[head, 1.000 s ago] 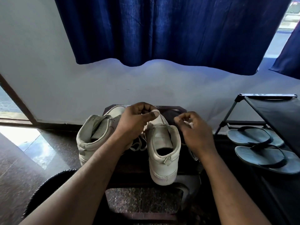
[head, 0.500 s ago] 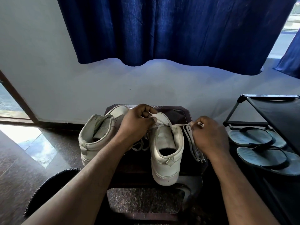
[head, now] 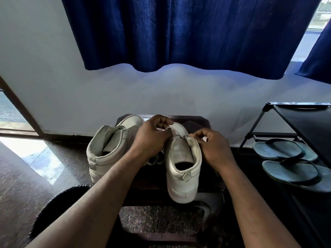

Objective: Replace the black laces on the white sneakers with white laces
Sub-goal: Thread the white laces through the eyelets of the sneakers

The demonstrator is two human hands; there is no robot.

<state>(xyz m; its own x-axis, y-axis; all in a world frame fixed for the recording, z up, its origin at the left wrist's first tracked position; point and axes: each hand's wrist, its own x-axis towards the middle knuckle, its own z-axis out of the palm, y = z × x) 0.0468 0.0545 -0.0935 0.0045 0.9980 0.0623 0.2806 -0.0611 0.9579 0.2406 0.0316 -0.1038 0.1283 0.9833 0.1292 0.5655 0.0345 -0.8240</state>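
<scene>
Two white sneakers stand on a dark stool (head: 195, 120), heels toward me. The left sneaker (head: 109, 149) has no lace that I can see. My left hand (head: 152, 138) is curled over the front of the right sneaker (head: 182, 169) and pinches a white lace at its left eyelets. My right hand (head: 213, 149) pinches the white lace at the upper right eyelet. More white lace (head: 155, 160) lies loose between the two shoes, under my left wrist. No black lace is in view.
A black shoe rack (head: 304, 120) stands to the right with a pair of grey flip-flops (head: 290, 163) on its lower shelf. A white wall and blue curtain (head: 179, 33) are behind. A dark round object (head: 59, 203) sits at lower left on the stone floor.
My right hand had pulled the lace out to the right, then came back in to the right eyelets. My left hand stayed on the front of the right sneaker.
</scene>
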